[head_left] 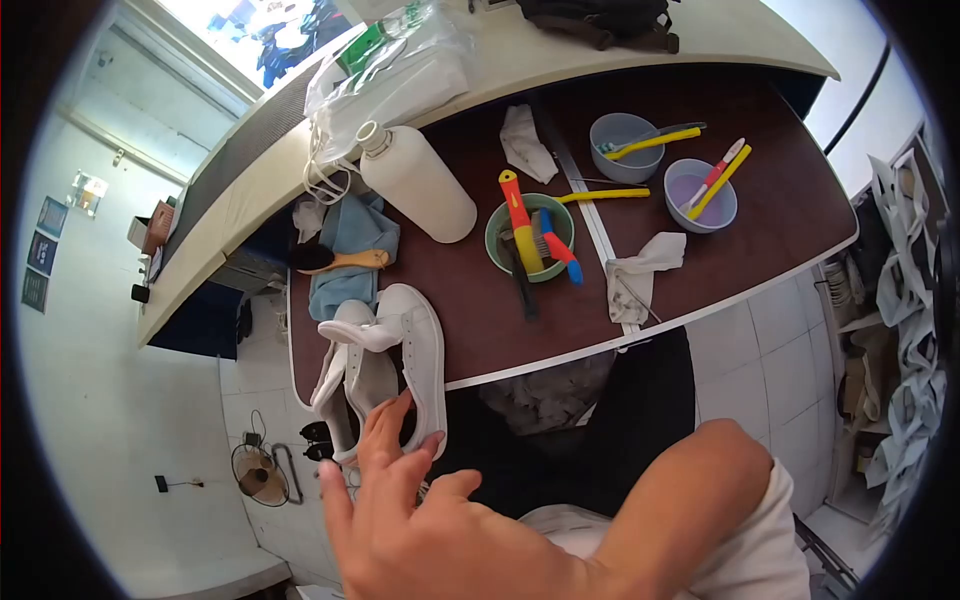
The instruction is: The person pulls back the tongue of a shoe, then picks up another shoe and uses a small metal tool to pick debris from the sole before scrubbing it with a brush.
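My right hand (430, 530) reaches in from the lower right with its fingers stretched and spread. Its fingertips overlap the heel end of a white sneaker (427, 350) at the table's near left edge. Against it on the left is a second white shoe (345, 385), its tongue raised, partly hidden by the hand. My left hand is out of sight. Just beyond the shoes lie a light blue cloth (350, 240) and a wooden-handled brush (350, 260) with dark bristles. A white bottle (420, 185) with an uncapped neck stands behind them.
On the dark red table (480, 335) a green bowl (500, 255) holds several brushes. Two more bowls, a grey-blue one (625, 130) and a lilac one (700, 220), hold brushes. A stained white cloth (645, 270) lies near the front edge. Plastic bags (400, 75) rest on the counter behind.
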`<action>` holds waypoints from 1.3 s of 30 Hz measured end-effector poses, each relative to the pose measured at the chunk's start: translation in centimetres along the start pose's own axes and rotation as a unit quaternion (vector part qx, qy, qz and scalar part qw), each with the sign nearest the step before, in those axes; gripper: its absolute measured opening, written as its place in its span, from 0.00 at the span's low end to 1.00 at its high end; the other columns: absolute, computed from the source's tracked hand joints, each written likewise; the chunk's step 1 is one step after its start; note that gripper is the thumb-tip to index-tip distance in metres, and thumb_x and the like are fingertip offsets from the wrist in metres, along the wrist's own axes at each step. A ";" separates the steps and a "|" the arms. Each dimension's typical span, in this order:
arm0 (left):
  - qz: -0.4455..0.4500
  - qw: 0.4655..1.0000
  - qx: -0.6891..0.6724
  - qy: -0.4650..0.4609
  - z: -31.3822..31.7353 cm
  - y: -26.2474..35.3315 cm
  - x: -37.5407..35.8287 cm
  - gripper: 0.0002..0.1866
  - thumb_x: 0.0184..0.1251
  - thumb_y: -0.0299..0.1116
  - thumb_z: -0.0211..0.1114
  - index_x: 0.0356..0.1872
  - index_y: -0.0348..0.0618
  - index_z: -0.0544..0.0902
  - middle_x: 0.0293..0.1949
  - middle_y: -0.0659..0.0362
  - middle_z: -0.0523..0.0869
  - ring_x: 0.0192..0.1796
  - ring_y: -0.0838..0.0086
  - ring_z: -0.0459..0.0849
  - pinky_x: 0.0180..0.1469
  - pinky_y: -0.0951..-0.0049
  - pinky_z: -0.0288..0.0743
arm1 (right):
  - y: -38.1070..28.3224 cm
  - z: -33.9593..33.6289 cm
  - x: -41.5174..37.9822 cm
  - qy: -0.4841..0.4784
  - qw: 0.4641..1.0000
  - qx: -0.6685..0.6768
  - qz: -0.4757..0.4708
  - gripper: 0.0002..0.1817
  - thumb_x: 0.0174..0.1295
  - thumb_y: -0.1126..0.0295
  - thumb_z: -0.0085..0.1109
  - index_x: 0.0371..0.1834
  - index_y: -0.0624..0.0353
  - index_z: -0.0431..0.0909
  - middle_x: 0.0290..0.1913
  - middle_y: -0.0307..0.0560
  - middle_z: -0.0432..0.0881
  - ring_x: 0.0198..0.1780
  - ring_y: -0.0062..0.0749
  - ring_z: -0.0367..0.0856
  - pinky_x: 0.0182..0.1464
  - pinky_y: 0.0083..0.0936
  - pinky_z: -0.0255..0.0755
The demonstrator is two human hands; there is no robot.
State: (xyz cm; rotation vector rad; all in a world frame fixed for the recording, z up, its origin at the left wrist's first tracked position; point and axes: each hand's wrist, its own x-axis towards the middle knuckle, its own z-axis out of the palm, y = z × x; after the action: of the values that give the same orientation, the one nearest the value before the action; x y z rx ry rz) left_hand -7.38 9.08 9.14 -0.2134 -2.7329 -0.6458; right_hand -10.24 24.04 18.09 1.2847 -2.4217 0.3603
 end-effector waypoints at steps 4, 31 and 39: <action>-0.086 0.979 -0.021 -0.182 -0.1 -5.4 -0.4 0.27 0.54 0.32 0.76 0.56 0.35 0.80 0.50 0.44 0.84 0.53 0.48 0.83 0.56 0.56 0.77 | -0.7 3.7 -3.1 -0.235 0.917 0.310 -0.088 0.23 0.65 0.68 0.61 0.63 0.61 0.78 0.36 0.51 0.87 0.36 0.37 0.88 0.29 0.29 0.80; 0.094 0.802 -0.551 -0.212 3.0 -8.8 -12.6 0.26 0.64 0.23 0.69 0.65 0.32 0.78 0.73 0.43 0.71 0.76 0.54 0.66 0.77 0.57 0.55 | -2.3 13.2 -10.0 -0.024 0.529 0.792 0.303 0.63 0.58 0.56 0.73 0.85 0.51 0.30 0.79 0.51 0.52 0.78 0.42 0.55 0.76 0.41 0.54; -0.142 0.334 -0.926 -0.103 9.4 -8.6 -16.8 0.28 0.66 0.28 0.67 0.68 0.37 0.76 0.72 0.45 0.71 0.73 0.55 0.68 0.73 0.55 0.60 | -6.5 9.1 -9.7 -0.177 0.772 0.562 0.240 0.74 0.43 0.42 0.82 0.84 0.58 0.36 0.71 0.64 0.60 0.49 0.41 0.83 0.46 0.29 0.81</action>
State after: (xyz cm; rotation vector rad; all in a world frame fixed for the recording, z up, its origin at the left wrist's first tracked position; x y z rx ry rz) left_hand 3.89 4.61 -8.05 -0.2175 -0.4763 -3.3951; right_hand -1.67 24.06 5.98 1.0703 -2.8749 2.1397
